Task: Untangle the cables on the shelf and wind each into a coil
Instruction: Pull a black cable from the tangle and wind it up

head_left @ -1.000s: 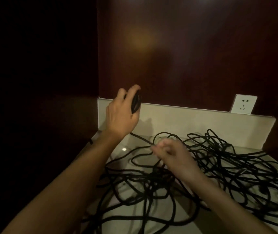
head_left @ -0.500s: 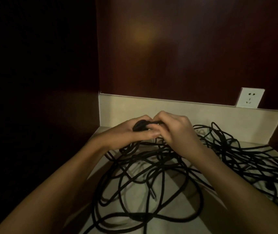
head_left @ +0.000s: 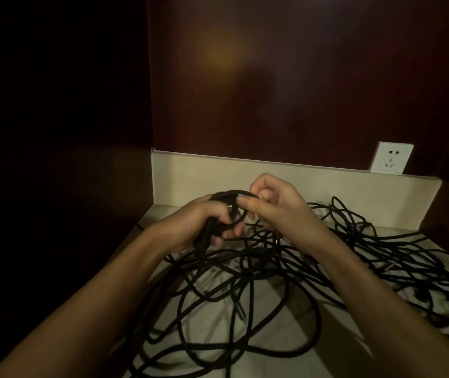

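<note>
A small bundle of black cable loops sits in the left hand, held up just above the near-left part of the shelf. Its turns run from the top of the fist down past the palm, and how many turns it holds cannot be counted in the dim light. The left hand's fingers are curled tightly around this bundle, the fingertips folded back toward the palm. The right hand is just beside it, touching the top of the bundle; its thumb and forefinger pinch one strand there while the other fingers are bent loosely inward. From the two hands the cable drops into a loose tangle of black cable spread over most of the pale shelf, from the near-left edge to the far-right side. How many separate cables make up the tangle cannot be told, since the strands cross many times. One plug end shows, lying on the shelf in the near middle of the tangle. Both bare forearms reach in from the bottom of the view. Behind the shelf runs one low pale back strip, and above its right part one white wall socket is fixed to the dark reddish-brown wall.
</note>
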A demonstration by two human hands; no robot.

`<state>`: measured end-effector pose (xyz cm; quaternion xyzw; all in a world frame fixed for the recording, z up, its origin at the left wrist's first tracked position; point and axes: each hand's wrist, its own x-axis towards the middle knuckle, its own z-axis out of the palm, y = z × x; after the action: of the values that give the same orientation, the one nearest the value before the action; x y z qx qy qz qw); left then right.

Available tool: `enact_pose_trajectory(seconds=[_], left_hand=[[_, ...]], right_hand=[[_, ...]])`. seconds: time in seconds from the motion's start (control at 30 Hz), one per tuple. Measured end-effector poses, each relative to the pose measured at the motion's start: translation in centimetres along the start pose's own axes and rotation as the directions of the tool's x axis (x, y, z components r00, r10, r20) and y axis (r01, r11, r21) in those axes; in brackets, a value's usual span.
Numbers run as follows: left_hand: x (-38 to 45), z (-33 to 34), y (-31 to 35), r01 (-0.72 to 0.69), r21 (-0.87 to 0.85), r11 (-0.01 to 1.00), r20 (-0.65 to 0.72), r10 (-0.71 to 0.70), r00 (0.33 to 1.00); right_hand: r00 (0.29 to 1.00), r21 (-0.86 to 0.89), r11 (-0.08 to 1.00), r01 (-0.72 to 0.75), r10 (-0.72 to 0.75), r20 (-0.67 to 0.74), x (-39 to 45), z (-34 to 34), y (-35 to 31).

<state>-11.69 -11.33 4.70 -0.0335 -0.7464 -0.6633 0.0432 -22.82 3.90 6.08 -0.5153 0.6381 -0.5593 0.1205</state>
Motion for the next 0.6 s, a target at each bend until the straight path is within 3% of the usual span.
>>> enact_pose_trajectory(seconds=[0.1,0.2,0.3,0.37,0.47,0.6], left_hand=[[0.1,-0.2,-0.1,0.019,-0.247,0.969,0.027,-0.013,1.000],[0.4,-0.3,0.5,-0.106,-0.481,0.870,-0.093,0.069,0.993],[0.6,-0.5,1.2,-0.216,-0.515,0.830,-0.222,0.114,0.968],[0.8,-0.4,1.6,-0.231,-0.539,0.810,-0.238,0.117,0.964],[1.1,0.1,2.9,-0.311,-0.668,0.676,-0.287,0.152,0.946],[1.5,-0.2,5.8,-0.447,-0.707,0.549,-0.406,0.203,0.891]], right_hand=[[0.993,0.123,0.986,-0.113,0.108,0.044,-0.5,-0.3,0.2],[0.971,0.203,0.951,-0.233,0.217,0.095,-0.9,0.4,0.7],[0.951,0.196,0.934,-0.299,0.275,0.140,-1.0,1.1,1.1],[0.937,0.048,0.946,-0.322,0.310,0.164,-1.2,1.3,1.0],[0.935,-0.274,0.917,-0.290,0.333,0.125,-1.3,1.2,1.2],[0.987,-0.655,0.740,-0.153,0.141,-0.071,-0.8,1.7,2.6]])
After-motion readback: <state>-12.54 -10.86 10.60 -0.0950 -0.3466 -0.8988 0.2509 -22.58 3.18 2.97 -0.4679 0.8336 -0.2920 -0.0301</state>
